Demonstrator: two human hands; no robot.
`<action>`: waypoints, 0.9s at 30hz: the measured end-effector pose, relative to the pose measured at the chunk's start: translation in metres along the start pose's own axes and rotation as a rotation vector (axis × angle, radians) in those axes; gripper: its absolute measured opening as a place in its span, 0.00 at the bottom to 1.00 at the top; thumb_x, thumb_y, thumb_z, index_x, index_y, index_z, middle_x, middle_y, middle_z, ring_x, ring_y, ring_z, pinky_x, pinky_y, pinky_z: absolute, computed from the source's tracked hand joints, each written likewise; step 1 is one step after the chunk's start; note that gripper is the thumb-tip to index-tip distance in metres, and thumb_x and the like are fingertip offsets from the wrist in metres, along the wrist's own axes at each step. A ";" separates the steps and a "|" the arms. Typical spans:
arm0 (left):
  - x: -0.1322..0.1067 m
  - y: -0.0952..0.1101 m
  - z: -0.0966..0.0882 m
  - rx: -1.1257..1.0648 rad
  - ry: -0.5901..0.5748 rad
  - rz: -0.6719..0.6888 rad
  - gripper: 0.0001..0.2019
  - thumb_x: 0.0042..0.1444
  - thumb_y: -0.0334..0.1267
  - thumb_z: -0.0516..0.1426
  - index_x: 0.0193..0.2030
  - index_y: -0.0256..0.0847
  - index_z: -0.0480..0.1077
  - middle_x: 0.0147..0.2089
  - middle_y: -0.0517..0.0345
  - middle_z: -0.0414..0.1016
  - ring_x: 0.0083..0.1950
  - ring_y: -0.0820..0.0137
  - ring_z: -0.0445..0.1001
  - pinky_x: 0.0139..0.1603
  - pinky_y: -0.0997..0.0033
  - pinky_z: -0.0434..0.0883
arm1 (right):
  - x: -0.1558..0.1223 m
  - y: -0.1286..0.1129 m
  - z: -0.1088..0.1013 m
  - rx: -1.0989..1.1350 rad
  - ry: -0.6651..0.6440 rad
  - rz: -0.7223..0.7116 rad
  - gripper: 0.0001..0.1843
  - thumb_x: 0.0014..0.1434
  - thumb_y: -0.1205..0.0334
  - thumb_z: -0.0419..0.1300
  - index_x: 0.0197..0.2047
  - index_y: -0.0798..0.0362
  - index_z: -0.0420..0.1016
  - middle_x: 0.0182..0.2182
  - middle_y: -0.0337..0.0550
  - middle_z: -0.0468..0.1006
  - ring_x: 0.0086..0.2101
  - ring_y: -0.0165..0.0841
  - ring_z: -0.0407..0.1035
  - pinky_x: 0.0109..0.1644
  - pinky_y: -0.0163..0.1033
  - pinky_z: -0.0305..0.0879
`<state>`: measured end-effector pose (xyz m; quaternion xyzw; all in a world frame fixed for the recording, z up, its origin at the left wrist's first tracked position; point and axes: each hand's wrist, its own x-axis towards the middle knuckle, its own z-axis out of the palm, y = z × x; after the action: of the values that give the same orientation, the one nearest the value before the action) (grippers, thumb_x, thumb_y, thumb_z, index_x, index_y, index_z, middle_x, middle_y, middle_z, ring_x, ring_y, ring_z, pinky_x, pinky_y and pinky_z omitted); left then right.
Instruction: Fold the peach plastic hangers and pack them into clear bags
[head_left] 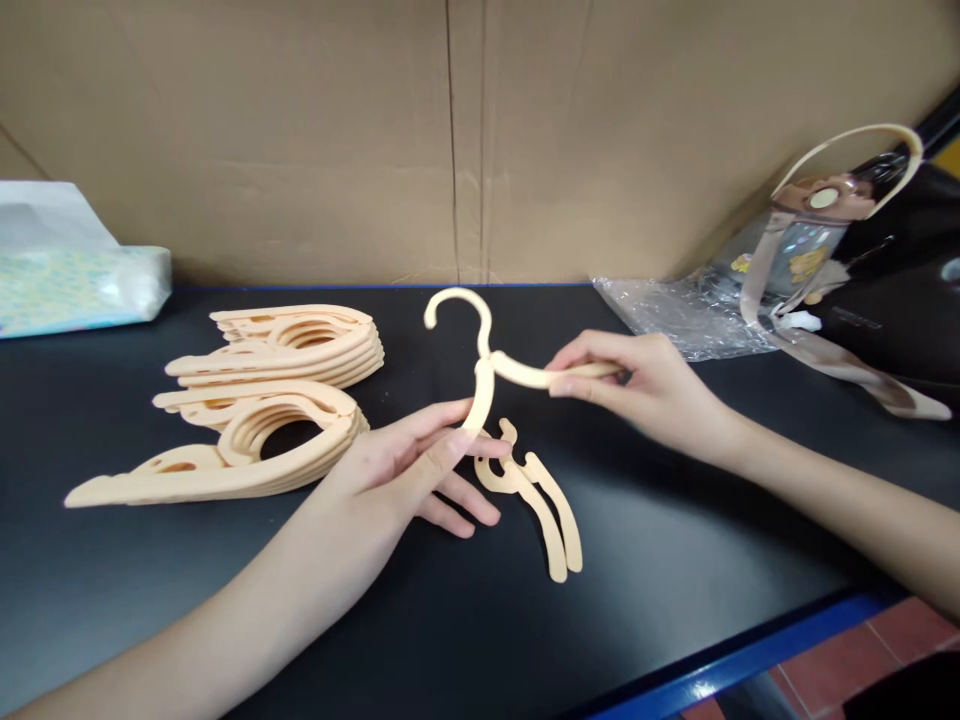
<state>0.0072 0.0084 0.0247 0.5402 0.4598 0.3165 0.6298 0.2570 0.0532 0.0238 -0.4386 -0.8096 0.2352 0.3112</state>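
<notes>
Between my two hands is a cream folding clothes hanger [517, 372], raised above the black table with its hook pointing up. My left hand [420, 460] pinches one arm of it between thumb and forefinger, the other fingers loosely spread. The opposite arm is gripped by my right hand [615, 375], thumb and fingers closed near its end. Below them on the table lies another cream hanger [544, 510], folded and partly hidden behind my left fingers. Two stacks of folded hangers, a nearer stack [300, 465] and a farther stack [330, 360], rest left of my left hand.
A tissue pack [82, 280] sits at the back left. Toward the back right are a clear plastic bag [660, 310], a bottle [802, 240] with a handle and strap, and a black bag [907, 290]. Brown cardboard [337, 140] stands behind the table [660, 580], whose front edge is blue.
</notes>
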 end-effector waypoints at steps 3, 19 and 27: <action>0.001 -0.001 -0.004 0.094 0.071 0.082 0.22 0.62 0.48 0.55 0.60 0.42 0.69 0.48 0.52 0.79 0.33 0.69 0.79 0.31 0.70 0.79 | 0.008 0.013 -0.012 -0.011 0.088 0.093 0.16 0.59 0.47 0.64 0.39 0.52 0.77 0.29 0.37 0.78 0.28 0.30 0.69 0.34 0.36 0.60; 0.005 -0.032 -0.009 1.135 0.226 0.590 0.26 0.68 0.44 0.49 0.68 0.34 0.59 0.57 0.47 0.71 0.58 0.59 0.67 0.58 0.52 0.69 | 0.016 0.037 -0.033 -0.421 -0.051 0.251 0.17 0.64 0.45 0.57 0.32 0.49 0.68 0.20 0.33 0.68 0.27 0.32 0.62 0.32 0.38 0.54; 0.000 -0.033 -0.001 1.269 0.148 0.662 0.24 0.70 0.42 0.47 0.68 0.31 0.58 0.64 0.43 0.68 0.66 0.57 0.64 0.61 0.50 0.70 | 0.014 0.039 -0.035 -0.708 -0.114 0.268 0.16 0.67 0.49 0.52 0.34 0.50 0.70 0.36 0.41 0.74 0.31 0.34 0.66 0.34 0.39 0.56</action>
<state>0.0029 0.0018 -0.0079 0.8902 0.4088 0.1983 0.0328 0.2977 0.0890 0.0269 -0.6072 -0.7921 0.0036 0.0615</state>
